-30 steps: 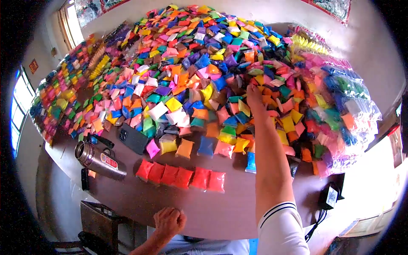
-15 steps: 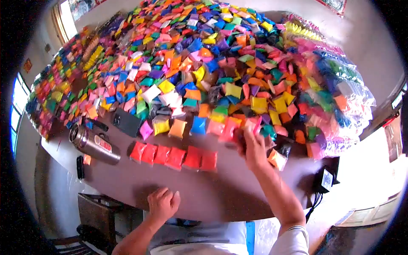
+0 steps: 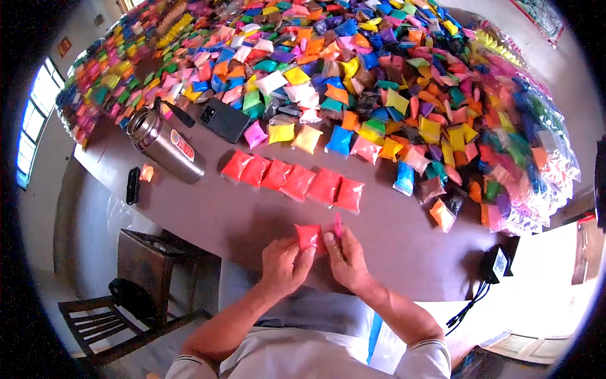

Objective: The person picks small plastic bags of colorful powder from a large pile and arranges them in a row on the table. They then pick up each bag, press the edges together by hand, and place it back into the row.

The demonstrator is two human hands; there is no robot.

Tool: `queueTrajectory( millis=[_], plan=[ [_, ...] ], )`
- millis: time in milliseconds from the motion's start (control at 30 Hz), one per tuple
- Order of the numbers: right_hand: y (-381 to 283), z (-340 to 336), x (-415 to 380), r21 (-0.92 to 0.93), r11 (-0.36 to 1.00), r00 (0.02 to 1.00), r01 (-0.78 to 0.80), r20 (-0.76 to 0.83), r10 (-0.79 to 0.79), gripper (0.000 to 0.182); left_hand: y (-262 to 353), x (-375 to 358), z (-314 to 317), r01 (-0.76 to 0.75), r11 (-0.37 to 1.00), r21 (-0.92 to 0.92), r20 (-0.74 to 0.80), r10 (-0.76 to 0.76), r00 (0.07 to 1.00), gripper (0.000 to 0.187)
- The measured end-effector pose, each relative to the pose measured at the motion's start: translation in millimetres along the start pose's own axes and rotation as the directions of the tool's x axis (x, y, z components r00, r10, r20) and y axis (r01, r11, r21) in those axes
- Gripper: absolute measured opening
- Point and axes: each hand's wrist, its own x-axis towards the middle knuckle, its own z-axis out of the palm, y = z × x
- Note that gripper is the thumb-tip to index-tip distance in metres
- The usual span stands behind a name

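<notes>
Brown tabletop (image 3: 208, 221) was mostly buried under coloured packets (image 3: 379, 69), with only the near strip bare. Half a second before, the right hand (image 3: 346, 258) was out by the pile and the left hand (image 3: 282, 265) was a fist; both had come together at the near edge, pinching one red packet (image 3: 308, 235). Row of red packets (image 3: 294, 179) sat just beyond, steel flask (image 3: 165, 145) off left.
</notes>
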Motion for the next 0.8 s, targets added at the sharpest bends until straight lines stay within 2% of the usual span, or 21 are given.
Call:
queueTrajectory(
  millis=[33,67,100,133,167,200,267,400,467,567,600,667,800],
  plan=[
    [1.3,1.1,-0.1,0.113,0.993,0.998,-0.020,-0.058,0.027,0.021,0.2,-0.4,-2.9,0.041,0.999,-0.023,0.034,-0.040,0.999,0.019],
    [-0.4,0.1,-0.5,0.113,0.993,0.998,-0.024,-0.057,0.031,0.021,1.0,-1.3,-5.4,0.083,0.995,-0.046,0.070,-0.080,0.994,0.020],
    [-9.0,-1.9,1.7,0.277,0.954,0.990,-0.113,-0.056,0.133,0.026,1.5,-1.4,-8.0,0.084,0.995,-0.047,0.072,-0.080,0.994,0.020],
    [-13.7,-3.9,3.0,0.433,0.881,0.973,-0.191,-0.039,0.230,0.031,2.1,-0.6,-10.4,0.149,0.979,-0.138,0.099,-0.136,0.986,0.021],
    [-5.2,-3.9,3.5,0.420,0.888,0.975,-0.188,-0.028,0.219,0.035,1.7,0.0,-12.4,0.214,0.950,-0.226,0.131,-0.188,0.973,0.023],
    [-1.4,-3.6,4.4,0.421,0.888,0.975,-0.186,-0.030,0.218,0.035,0.2,-0.7,-13.7,0.212,0.951,-0.225,0.132,-0.186,0.974,0.023],
    [1.6,-2.1,5.6,0.361,0.889,0.957,-0.284,0.044,0.287,0.037,-4.3,-2.4,-14.7,0.241,0.933,-0.267,0.178,-0.198,0.964,0.024],
    [-26.2,0.2,13.1,0.265,0.914,0.952,-0.306,0.090,0.293,0.035,-8.8,-5.0,-12.5,0.174,0.955,-0.242,0.170,-0.134,0.976,0.022],
    [-20.8,4.4,15.2,0.146,0.957,0.953,-0.250,0.215,0.216,0.031,-10.6,-6.6,-12.8,0.155,0.956,-0.250,0.148,-0.120,0.982,0.022],
    [-34.9,5.1,18.9,0.112,0.967,0.937,-0.231,0.293,0.190,0.024,-12.4,-7.4,-14.4,0.136,0.944,-0.301,0.139,-0.098,0.985,0.022],
    [-34.1,6.6,17.9,0.106,0.967,0.936,-0.231,0.295,0.191,0.024,-12.4,-7.6,-15.8,0.137,0.943,-0.305,0.134,-0.100,0.986,0.022],
    [-28.8,9.5,15.8,0.250,0.935,0.947,-0.253,0.262,0.186,0.018,-11.5,-7.1,-19.1,0.159,0.947,-0.278,0.221,-0.098,0.970,0.029],
    [-21.2,3.4,8.2,0.285,0.905,0.926,-0.315,0.303,0.226,0.016,-3.4,-3.2,-24.7,0.176,0.932,-0.316,0.241,-0.101,0.965,0.030]
  ],
)
